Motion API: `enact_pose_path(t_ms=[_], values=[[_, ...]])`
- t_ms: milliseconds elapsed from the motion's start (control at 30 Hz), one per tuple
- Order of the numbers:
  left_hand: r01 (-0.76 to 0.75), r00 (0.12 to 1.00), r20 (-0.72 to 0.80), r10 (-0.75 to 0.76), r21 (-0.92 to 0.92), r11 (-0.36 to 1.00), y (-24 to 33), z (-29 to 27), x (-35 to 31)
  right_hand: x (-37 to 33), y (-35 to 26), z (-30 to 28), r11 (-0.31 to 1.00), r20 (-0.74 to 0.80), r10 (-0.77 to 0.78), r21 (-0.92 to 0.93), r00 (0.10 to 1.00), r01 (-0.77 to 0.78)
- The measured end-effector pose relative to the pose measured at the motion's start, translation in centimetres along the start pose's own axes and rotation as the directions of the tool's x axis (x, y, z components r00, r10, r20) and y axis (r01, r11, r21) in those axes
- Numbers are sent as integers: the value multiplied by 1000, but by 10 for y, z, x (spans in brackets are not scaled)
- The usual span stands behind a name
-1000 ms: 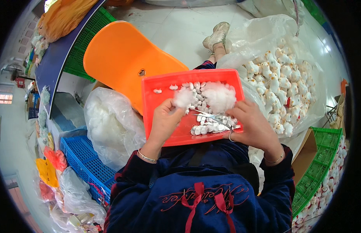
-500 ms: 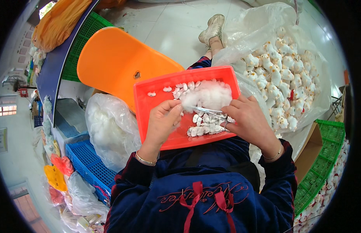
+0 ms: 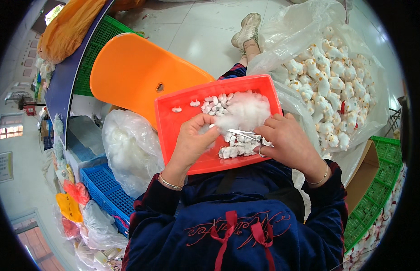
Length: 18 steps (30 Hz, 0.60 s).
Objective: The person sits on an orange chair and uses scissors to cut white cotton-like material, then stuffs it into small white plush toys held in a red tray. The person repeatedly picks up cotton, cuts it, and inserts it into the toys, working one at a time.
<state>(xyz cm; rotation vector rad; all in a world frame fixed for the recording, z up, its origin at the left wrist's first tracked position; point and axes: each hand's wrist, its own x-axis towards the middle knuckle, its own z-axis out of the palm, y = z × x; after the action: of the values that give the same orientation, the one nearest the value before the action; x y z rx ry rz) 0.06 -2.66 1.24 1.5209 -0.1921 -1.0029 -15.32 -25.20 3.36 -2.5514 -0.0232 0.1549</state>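
Note:
Across my lap lies a red plastic tray. My left hand is over its middle, thumb and fingers pinched together at a small white piece I cannot make out, with wisps of fluff around it. At the right side, my right hand grips metal scissors by the ring handles. Their slightly parted blades point left toward my left fingertips. Beyond the blades sits a heap of white stuffing. Small white stuffed pieces lie at its left, and more white pieces are bunched under the scissors.
An orange chair stands beyond the tray. To its left are a bag of white stuffing and a blue crate. A clear bag of white plush toys lies at right, above a cardboard box and green crate.
The scissors have shifted slightly right and their blades show further apart. My left hand has moved slightly right, and more fluff shows around its fingers.

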Motion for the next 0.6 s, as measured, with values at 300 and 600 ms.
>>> enact_pose_path(t_ms=[300, 600], values=[[-388, 893, -14, 450, 481, 786, -11, 4, 1, 2, -9, -22, 1000, -147, -8, -3, 989, 8], [-168, 968, -148, 201, 208, 963, 2, 1, -8, 0, -2, -10, 998, -41, 43, -44, 998, -45]])
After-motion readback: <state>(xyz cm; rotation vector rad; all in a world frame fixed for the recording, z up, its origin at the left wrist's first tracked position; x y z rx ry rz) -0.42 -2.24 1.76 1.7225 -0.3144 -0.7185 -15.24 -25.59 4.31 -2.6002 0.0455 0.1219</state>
